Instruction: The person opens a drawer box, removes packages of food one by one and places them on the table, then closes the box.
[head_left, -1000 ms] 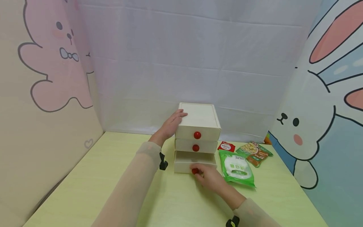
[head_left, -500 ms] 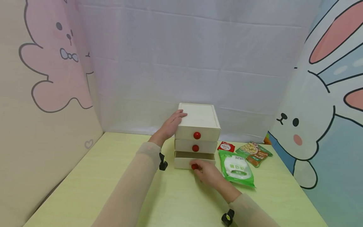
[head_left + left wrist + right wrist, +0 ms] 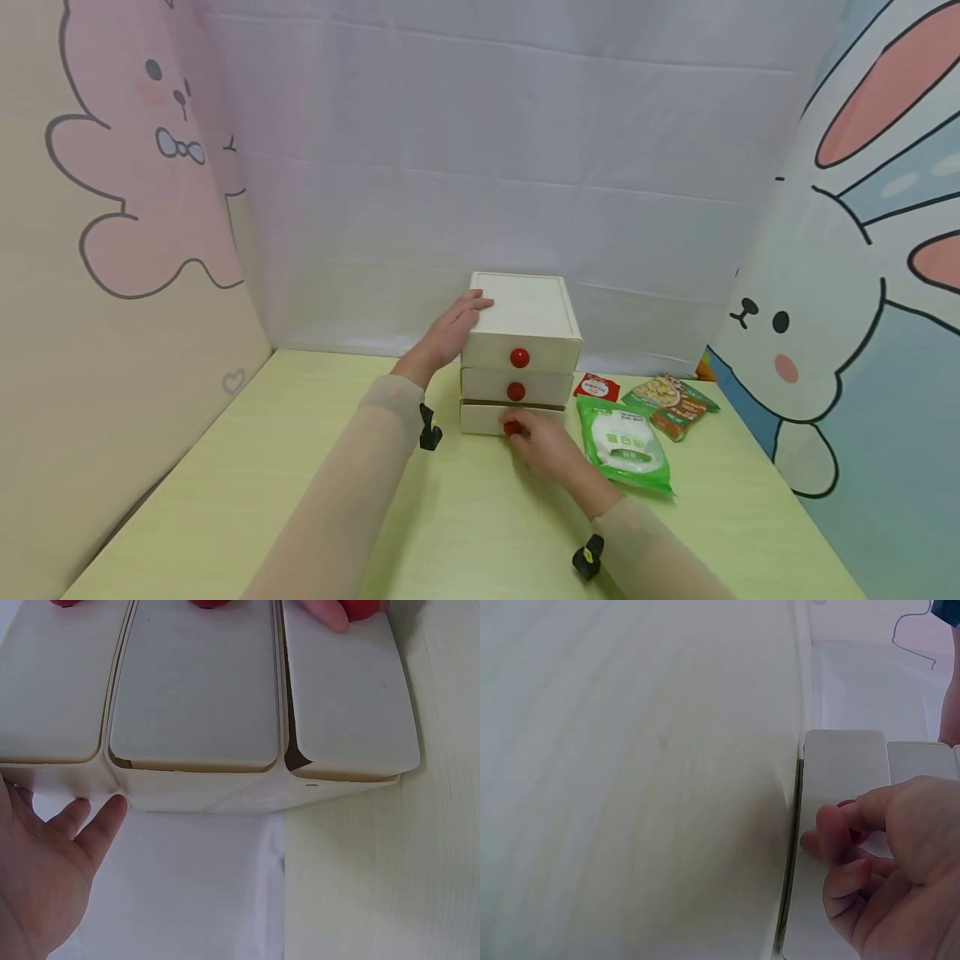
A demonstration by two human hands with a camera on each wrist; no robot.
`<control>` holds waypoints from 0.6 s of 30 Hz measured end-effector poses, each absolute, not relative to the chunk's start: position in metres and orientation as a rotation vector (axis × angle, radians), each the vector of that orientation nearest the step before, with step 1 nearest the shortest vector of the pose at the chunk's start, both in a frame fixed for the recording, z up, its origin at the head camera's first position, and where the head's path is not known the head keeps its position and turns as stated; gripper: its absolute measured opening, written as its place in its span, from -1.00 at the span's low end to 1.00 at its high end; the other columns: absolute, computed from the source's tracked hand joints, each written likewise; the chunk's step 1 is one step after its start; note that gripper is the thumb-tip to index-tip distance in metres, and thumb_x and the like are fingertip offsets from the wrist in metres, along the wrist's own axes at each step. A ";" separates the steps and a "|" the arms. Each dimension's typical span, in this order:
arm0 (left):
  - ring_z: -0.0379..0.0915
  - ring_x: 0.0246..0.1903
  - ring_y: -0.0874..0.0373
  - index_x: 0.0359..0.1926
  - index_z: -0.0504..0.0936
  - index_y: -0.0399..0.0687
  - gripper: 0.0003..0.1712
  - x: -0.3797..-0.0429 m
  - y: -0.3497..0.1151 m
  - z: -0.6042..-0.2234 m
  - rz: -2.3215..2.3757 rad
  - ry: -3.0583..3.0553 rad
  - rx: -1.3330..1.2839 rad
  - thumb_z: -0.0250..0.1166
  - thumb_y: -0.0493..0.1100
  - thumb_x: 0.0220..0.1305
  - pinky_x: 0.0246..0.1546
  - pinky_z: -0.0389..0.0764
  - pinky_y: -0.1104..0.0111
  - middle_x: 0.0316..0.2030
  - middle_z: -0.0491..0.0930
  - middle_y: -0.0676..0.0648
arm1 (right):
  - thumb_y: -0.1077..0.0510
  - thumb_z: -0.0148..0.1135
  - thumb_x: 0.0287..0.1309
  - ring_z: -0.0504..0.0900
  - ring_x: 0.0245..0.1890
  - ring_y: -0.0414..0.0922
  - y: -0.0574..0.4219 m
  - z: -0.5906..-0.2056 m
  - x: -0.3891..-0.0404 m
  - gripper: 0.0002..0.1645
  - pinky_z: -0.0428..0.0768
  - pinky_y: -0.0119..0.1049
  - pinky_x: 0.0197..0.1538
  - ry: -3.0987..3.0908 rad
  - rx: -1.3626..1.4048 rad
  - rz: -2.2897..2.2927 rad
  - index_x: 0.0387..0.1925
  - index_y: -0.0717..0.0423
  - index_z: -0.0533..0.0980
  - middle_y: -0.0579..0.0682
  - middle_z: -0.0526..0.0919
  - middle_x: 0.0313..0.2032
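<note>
A small white drawer cabinet (image 3: 525, 304) with three stacked drawers and red knobs stands on the table. My left hand (image 3: 447, 331) rests against its upper left edge, fingers extended over the top. Down at the bottom drawer (image 3: 480, 419), my right hand (image 3: 547, 448) pinches the red knob (image 3: 512, 428) between thumb and fingers. That drawer sticks out slightly, and a thin dark gap shows along its front (image 3: 352, 697) in the left wrist view. The upper and middle drawers sit flush. From the right wrist, the knob is mostly hidden behind the fingers.
Right of the cabinet lie a green-and-white packet (image 3: 628, 446), a small red packet (image 3: 597, 387) and a green-brown food pouch (image 3: 671, 406). A white cloth (image 3: 525, 167) hangs behind the table (image 3: 300, 467); cartoon-printed panels flank both sides.
My right hand has pushed the bottom drawer inward, from well out to nearly closed, keeping hold of its knob. The left hand stays where it was on the cabinet.
</note>
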State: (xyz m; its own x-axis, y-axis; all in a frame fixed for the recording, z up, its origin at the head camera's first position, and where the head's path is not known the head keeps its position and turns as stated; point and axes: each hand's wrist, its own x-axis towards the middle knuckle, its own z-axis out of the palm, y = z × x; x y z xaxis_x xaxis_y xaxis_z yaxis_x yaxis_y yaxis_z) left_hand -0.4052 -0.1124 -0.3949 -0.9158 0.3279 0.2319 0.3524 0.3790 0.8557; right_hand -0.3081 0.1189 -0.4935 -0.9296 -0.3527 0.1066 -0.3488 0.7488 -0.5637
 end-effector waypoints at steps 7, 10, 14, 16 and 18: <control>-0.22 0.79 0.00 0.67 0.37 0.12 -0.33 -0.406 -0.112 -0.396 -1.620 -2.590 -0.630 -0.30 0.09 0.75 0.76 -0.03 -0.15 0.79 -0.06 0.13 | 0.31 0.25 0.53 0.58 -0.49 -0.20 0.116 -0.495 -0.314 -0.65 0.57 -0.35 -0.44 2.934 -0.542 -0.990 0.25 0.08 0.65 0.12 0.77 0.05; -0.22 0.79 0.00 0.67 0.37 0.12 -0.33 -0.405 -0.112 -0.396 -1.621 -2.589 -0.624 -0.30 0.09 0.75 0.76 -0.03 -0.15 0.79 -0.06 0.13 | 0.29 0.26 0.54 0.57 -0.48 -0.22 0.116 -0.495 -0.316 -0.65 0.57 -0.35 -0.42 2.939 -0.522 -0.981 0.25 0.08 0.66 0.12 0.77 0.05; -0.22 0.79 -0.02 0.68 0.36 0.11 -0.33 -0.404 -0.112 -0.395 -1.612 -2.590 -0.624 -0.31 0.08 0.76 0.75 -0.03 -0.16 0.79 -0.06 0.11 | 0.26 0.27 0.55 0.57 -0.49 -0.21 0.116 -0.495 -0.318 -0.65 0.57 -0.35 -0.40 2.936 -0.507 -0.956 0.26 0.04 0.66 0.10 0.77 0.03; -0.22 0.79 -0.02 0.68 0.36 0.11 -0.33 -0.404 -0.112 -0.395 -1.608 -2.591 -0.628 -0.31 0.09 0.76 0.75 -0.03 -0.16 0.79 -0.06 0.11 | 0.25 0.27 0.55 0.57 -0.49 -0.20 0.116 -0.495 -0.319 -0.65 0.56 -0.34 -0.40 2.929 -0.494 -0.956 0.26 0.02 0.66 0.08 0.76 0.02; -0.22 0.79 -0.02 0.68 0.35 0.10 -0.33 -0.405 -0.112 -0.395 -1.606 -2.591 -0.632 -0.31 0.09 0.77 0.75 -0.03 -0.16 0.79 -0.06 0.11 | 0.25 0.28 0.54 0.58 -0.45 -0.18 0.116 -0.494 -0.319 -0.65 0.57 -0.32 -0.38 2.934 -0.501 -0.947 0.26 0.02 0.67 0.08 0.76 0.02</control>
State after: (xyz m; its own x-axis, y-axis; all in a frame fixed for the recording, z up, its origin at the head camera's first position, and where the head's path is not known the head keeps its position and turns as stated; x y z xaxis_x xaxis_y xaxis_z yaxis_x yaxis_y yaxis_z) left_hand -0.4047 -0.1123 -0.3951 -0.9171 0.3234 0.2330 0.3525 0.3851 0.8529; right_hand -0.3193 0.1155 -0.4941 -0.9483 -0.3070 0.0801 -0.2959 0.7646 -0.5726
